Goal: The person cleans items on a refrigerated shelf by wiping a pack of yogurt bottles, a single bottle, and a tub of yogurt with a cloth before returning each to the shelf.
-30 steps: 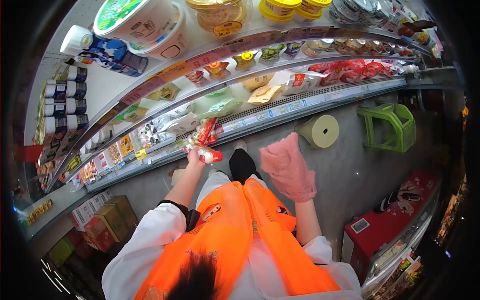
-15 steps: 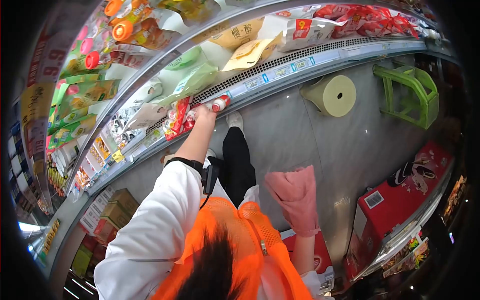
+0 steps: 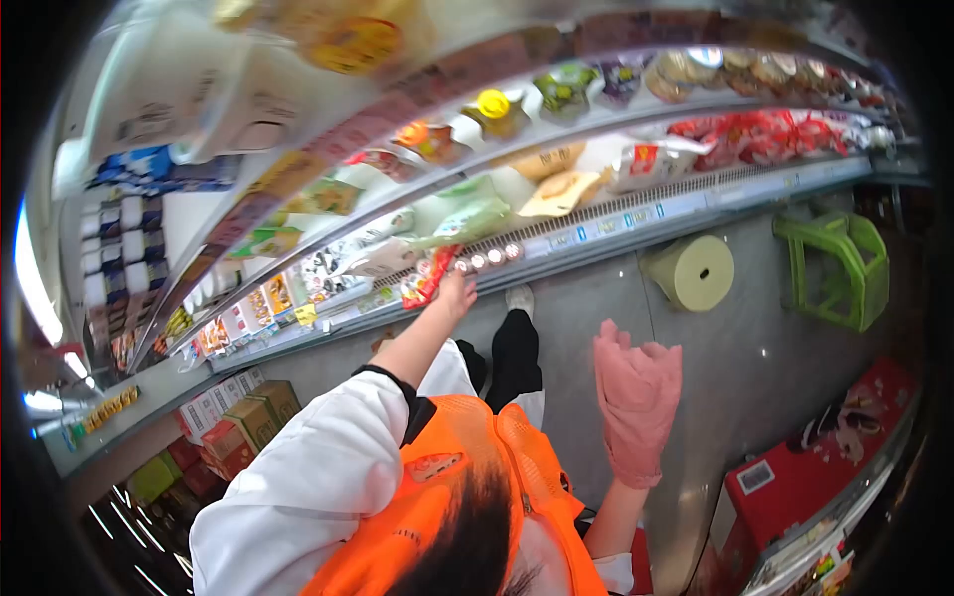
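My left hand [image 3: 456, 294], bare, is at the front of the lower chilled shelf. Its fingers look loosely apart, beside a red-and-white pack [image 3: 428, 279] lying tilted on the shelf edge. Just beyond the fingertips, a row of several small bottles [image 3: 495, 256] with pale round ends lies along the ledge; whether the fingertips touch them is hard to see. A pink cloth covering [image 3: 636, 402], like a glove or mitt, wraps my right hand [image 3: 641, 437] over the floor. It hides the fingers, and nothing else shows in that hand.
Green bags [image 3: 467, 212] and a tan bag [image 3: 562, 193] lie behind the shelf edge [image 3: 596, 236]. On the floor stand a cream round stool [image 3: 686, 273] and a green plastic stool [image 3: 840, 268]. A red box display [image 3: 825, 457] is at right, cardboard cartons [image 3: 260, 412] at left.
My left hand has let go of the red-and-white bottle, now apparently in the row on the ledge. My right hand has risen, its pink covering more upright. The view has tilted up towards the shelves.
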Demonstrator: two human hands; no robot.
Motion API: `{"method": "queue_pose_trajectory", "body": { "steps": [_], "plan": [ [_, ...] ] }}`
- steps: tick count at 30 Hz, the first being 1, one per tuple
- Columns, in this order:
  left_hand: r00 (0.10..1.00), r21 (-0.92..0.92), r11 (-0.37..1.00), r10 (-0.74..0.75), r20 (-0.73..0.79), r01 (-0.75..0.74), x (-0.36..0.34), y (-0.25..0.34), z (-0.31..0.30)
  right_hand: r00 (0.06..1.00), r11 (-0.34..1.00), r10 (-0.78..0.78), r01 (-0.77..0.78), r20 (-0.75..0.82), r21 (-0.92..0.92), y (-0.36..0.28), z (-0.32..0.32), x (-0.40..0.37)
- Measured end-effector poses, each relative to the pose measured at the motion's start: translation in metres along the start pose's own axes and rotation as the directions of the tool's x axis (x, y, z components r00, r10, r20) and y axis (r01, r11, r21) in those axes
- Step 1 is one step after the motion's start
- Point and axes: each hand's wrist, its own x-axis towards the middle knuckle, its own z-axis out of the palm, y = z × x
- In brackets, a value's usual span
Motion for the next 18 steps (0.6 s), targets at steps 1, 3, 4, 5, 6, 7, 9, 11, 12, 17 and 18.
{"method": "queue_pose_trajectory", "body": {
  "steps": [1,3,4,5,6,7,9,11,12,17,18],
  "plan": [
    [0.995,0.147,0.989,0.009,0.104,-0.024,-0.029,0.012,-0.009,0.999,0.999,-0.029,0.03,0.026,-0.041,-0.012,0.007,-0.003],
    [0.929,0.537,0.802,0.061,0.364,-0.263,-0.111,0.051,-0.018,0.992,0.985,-0.083,0.096,0.09,-0.147,-0.037,0.019,-0.009],
    [0.84,0.616,0.634,0.103,0.532,-0.468,-0.14,0.068,-0.03,0.987,0.97,-0.098,0.124,0.127,-0.21,-0.049,0.025,-0.014],
    [0.743,0.661,0.356,0.183,0.643,-0.66,-0.163,0.082,-0.043,0.979,0.947,-0.115,0.159,0.167,-0.279,-0.06,0.031,-0.016],
    [0.666,0.622,0.237,0.264,0.698,-0.746,-0.199,0.1,-0.052,0.97,0.918,-0.125,0.192,0.208,-0.347,-0.071,0.038,-0.02],
    [0.604,0.617,0.079,0.331,0.725,-0.783,-0.236,0.122,-0.061,0.96,0.879,-0.129,0.227,0.249,-0.42,-0.081,0.044,-0.022],
    [0.483,0.537,0.096,0.588,0.649,-0.838,-0.27,0.148,-0.085,0.932,0.778,-0.125,0.305,0.341,-0.549,-0.097,0.062,-0.027],
    [0.452,0.321,0.331,0.764,0.461,-0.887,-0.3,0.178,-0.105,0.902,0.658,-0.115,0.382,0.415,-0.648,-0.108,0.08,-0.034],
    [0.357,0.221,0.294,0.864,0.354,-0.93,-0.319,0.196,-0.113,0.889,0.596,-0.114,0.419,0.444,-0.685,-0.112,0.09,-0.037],
    [-0.155,0.422,-0.185,0.982,0.104,-0.888,-0.352,0.318,-0.143,0.82,0.342,-0.173,0.57,0.546,-0.747,-0.115,0.139,-0.06],
    [-0.274,0.607,-0.305,0.951,0.146,-0.734,-0.347,0.346,-0.149,0.809,0.307,-0.187,0.587,0.558,-0.749,-0.113,0.148,-0.066]
  ]
}}
